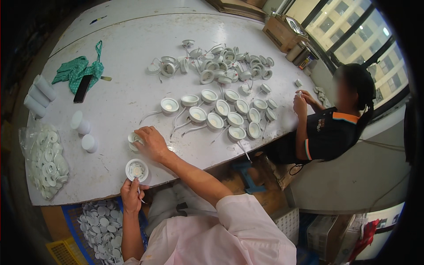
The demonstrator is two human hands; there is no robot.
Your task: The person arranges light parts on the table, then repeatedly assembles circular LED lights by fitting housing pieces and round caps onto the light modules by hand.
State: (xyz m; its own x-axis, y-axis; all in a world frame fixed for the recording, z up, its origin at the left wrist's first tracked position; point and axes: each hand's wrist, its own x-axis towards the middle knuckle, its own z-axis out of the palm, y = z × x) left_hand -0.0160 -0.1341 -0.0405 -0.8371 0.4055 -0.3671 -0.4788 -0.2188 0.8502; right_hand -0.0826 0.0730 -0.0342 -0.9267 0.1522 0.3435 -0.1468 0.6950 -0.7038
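Note:
At the table's front edge, my left hand (130,196) pinches the near side of a white round downlight (137,164) with a yellowish LED disc inside; a short white wire hangs by the fingers. Just beyond it, my right hand (153,143) reaches across with its fingers curled over a second white round lamp part (132,138), which it partly covers. Two stacks of white discs, one taller (80,122) and one shorter (89,143), stand left of that hand. To its right lie several white downlights (197,114) in rows, faces up, with wires trailing.
A heap of white lamp housings (218,66) lies farther back. On the left are a bag of white rings (49,163), white rolls (35,106), a green cloth (73,70) and a phone (82,88). Below is a blue crate (73,227) of discs. A co-worker (331,137) sits right.

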